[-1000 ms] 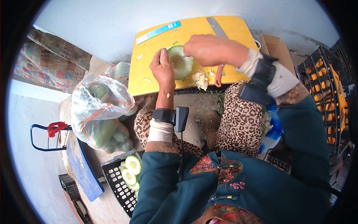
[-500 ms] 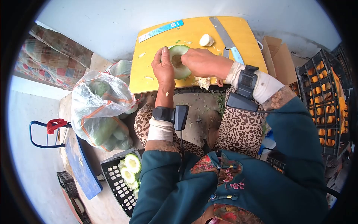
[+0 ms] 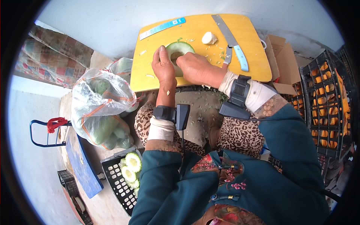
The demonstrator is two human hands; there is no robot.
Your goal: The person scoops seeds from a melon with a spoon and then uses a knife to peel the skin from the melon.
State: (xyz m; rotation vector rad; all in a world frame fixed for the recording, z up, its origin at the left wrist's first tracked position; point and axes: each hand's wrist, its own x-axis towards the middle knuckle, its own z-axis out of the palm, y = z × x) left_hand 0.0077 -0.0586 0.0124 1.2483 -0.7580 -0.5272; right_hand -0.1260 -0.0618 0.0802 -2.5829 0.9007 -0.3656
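Note:
A hollowed, green-skinned winter melon piece (image 3: 181, 47) is held at the near part of the yellow table, its opening facing up. My left hand (image 3: 164, 67) grips its left side with the thumb raised along the rim. My right hand (image 3: 198, 68) is closed, with its fingers reaching into the hollow; the fingertips and anything in them are hidden. A pale lump of pith (image 3: 209, 38) lies beyond my right hand. To the right are a large knife (image 3: 232, 43) with a light blue handle and a smaller knife (image 3: 228, 55), partly behind my wrist.
The yellow table (image 3: 150, 56) carries a blue-and-white packet (image 3: 163, 28) and scattered seeds. A plastic bag of green gourds (image 3: 103, 112) stands at left, near a black crate (image 3: 116, 183) with scalloped slices (image 3: 133, 162). At right are a cardboard box (image 3: 285, 63) and black crates (image 3: 326, 108).
My right hand has moved left and slightly down, deeper over the melon's hollow. The pale pith clump at the table's near edge no longer shows. My left hand keeps its hold.

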